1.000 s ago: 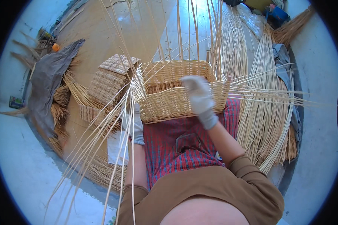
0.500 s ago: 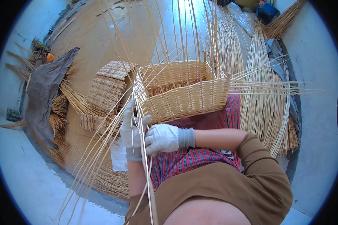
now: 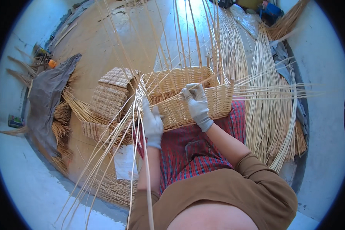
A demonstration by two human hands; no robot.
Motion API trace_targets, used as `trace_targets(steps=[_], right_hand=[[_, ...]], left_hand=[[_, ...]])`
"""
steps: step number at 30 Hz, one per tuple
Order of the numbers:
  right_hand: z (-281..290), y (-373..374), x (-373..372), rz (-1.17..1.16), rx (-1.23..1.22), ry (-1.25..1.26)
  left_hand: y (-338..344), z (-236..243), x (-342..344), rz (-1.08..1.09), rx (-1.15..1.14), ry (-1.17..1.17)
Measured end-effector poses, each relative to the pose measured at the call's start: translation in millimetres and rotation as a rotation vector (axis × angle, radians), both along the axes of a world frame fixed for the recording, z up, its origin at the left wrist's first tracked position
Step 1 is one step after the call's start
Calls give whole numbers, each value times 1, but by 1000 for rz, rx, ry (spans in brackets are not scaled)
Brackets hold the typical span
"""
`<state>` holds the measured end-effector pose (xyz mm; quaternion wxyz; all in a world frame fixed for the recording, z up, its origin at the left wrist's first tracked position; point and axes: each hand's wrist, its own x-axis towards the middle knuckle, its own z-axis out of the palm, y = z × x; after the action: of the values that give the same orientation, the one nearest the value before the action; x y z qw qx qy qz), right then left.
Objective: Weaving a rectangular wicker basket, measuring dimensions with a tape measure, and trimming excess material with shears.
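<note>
A pale woven rectangular basket with tall upright canes rests on the red checked cloth over my lap. My right hand, in a white glove, is above its front wall, fingers closed on a pale cane strand that slants across the basket. My left hand, also gloved, is at the near-left corner among long loose canes, its fingers pointing up; they are blurred and partly hidden, so their grip is unclear. Many weaving canes fan out from both ends of the basket.
Woven panels lie left of the basket on the floor, near a grey cloth over cane bundles. Long pale cane bundles lie to the right. A clear plastic bag and blue container are at the back right.
My right hand went from the front wall down to the left-side canes, then back up to the basket, now closed on a strand. My left hand has shifted slightly right.
</note>
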<state>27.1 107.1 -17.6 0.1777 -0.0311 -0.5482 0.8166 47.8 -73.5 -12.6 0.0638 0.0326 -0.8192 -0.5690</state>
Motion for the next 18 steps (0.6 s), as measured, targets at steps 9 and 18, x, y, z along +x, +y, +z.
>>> trace_targets(steps=[9,18], right_hand=[[78,-35,-75,-84,1126,162],[-18,97,48,-88,59,-236]], left_hand=[[-16,-8,-44,-121,282,-260],[30,21,-23,88,-94,357]])
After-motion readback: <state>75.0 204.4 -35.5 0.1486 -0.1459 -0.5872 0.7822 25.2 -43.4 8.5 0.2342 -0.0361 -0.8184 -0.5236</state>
